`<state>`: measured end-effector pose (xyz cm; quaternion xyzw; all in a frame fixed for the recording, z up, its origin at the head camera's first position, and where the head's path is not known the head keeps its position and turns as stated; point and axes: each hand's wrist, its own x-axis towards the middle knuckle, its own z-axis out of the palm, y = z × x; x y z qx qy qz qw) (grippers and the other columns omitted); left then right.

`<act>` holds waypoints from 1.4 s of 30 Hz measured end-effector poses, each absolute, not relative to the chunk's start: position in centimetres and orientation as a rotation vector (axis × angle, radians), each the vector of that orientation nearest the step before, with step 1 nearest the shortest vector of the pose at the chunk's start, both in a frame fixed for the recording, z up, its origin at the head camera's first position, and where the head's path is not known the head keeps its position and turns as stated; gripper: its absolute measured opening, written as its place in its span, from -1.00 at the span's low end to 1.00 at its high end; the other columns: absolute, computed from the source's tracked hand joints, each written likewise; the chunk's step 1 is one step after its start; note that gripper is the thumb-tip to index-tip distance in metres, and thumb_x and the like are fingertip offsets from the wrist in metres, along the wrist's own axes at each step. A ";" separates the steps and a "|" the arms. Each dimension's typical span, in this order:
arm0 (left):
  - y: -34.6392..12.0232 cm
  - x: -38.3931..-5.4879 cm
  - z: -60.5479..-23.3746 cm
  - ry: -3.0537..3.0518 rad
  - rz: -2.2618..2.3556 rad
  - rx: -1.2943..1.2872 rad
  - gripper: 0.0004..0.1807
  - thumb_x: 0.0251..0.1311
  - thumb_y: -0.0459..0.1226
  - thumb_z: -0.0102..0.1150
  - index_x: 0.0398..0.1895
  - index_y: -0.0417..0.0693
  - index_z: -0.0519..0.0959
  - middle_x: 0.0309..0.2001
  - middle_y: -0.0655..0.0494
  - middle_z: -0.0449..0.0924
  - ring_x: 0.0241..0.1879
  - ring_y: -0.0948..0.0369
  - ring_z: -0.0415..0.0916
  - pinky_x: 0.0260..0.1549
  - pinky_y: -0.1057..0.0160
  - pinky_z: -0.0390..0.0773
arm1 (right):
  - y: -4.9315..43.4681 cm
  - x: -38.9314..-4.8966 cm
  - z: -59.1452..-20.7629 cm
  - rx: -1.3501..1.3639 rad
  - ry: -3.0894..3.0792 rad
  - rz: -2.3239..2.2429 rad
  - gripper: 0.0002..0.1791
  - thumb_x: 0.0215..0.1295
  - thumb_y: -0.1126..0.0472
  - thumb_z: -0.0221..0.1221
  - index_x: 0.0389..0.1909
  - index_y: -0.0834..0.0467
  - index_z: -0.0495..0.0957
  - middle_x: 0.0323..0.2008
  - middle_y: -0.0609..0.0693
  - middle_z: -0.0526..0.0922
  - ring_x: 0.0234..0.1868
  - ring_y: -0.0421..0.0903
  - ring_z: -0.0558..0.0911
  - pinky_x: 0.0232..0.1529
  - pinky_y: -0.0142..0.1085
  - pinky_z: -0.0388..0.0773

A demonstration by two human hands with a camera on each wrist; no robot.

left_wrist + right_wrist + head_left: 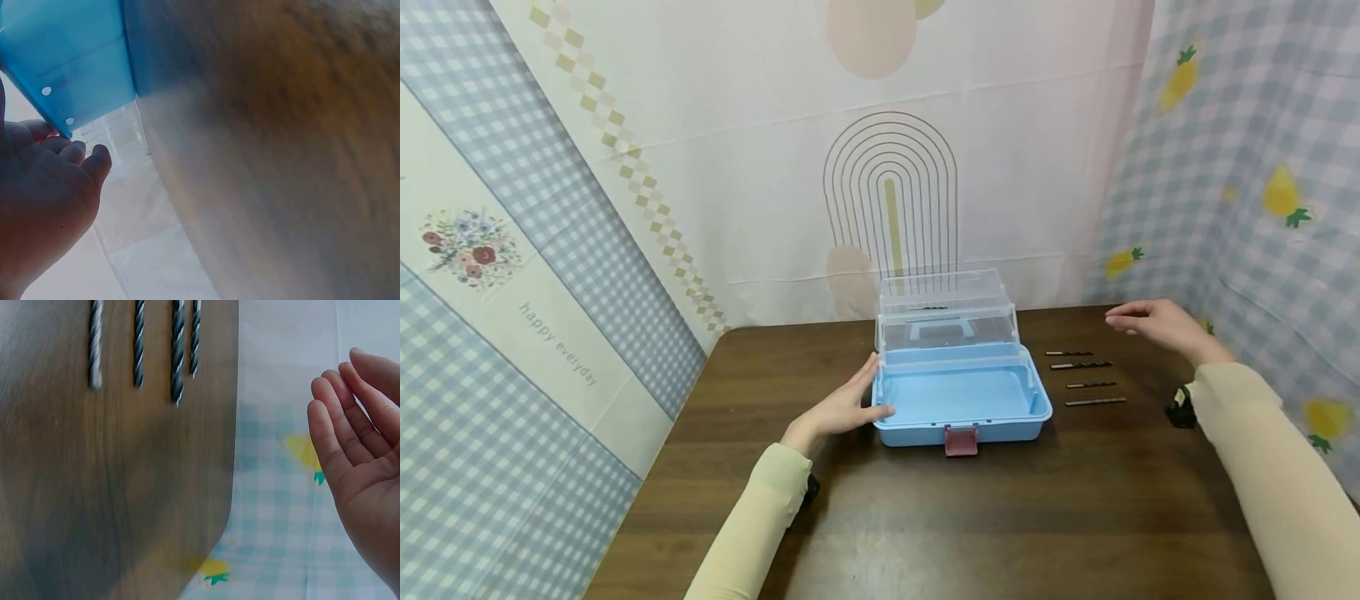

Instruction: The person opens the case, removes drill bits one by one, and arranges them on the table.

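Observation:
A light blue toolbox point(958, 396) stands with its clear lid and trays point(943, 321) raised. My left hand point(842, 404) holds its left side, the thumb over the rim and the fingers along the outer edge. From the left wrist view, that hand point(50, 181) lies against the blue wall point(75, 75), its outer fingers loosely bent. Right of the box, several drill bits point(1081, 364) lie roughly parallel on the table. My right hand point(1165, 323) hovers behind and right of them, fingers relaxed and together, holding nothing; its palm point(369, 481) shows in the right wrist view.
Dark, thin bits point(928, 308) show through a raised clear tray. A dark red latch point(961, 442) hangs at the box's front. The brown wooden table point(985, 517) meets a patterned cloth wall point(760, 208) at the back, with checked cloth point(1247, 242) on the right.

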<state>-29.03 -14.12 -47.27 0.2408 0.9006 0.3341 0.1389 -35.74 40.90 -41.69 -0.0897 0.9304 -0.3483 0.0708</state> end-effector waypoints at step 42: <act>-13.8 -29.3 -47.1 2.597 0.986 0.682 0.10 0.32 0.16 0.21 0.64 0.14 -0.31 0.63 0.16 -0.50 0.57 0.17 -0.32 0.46 -0.02 -0.01 | 23.9 -42.4 -35.6 -0.600 2.785 -1.094 -0.67 0.41 0.21 0.24 0.06 0.35 0.64 0.02 0.28 0.67 0.07 0.22 0.58 0.12 0.09 0.46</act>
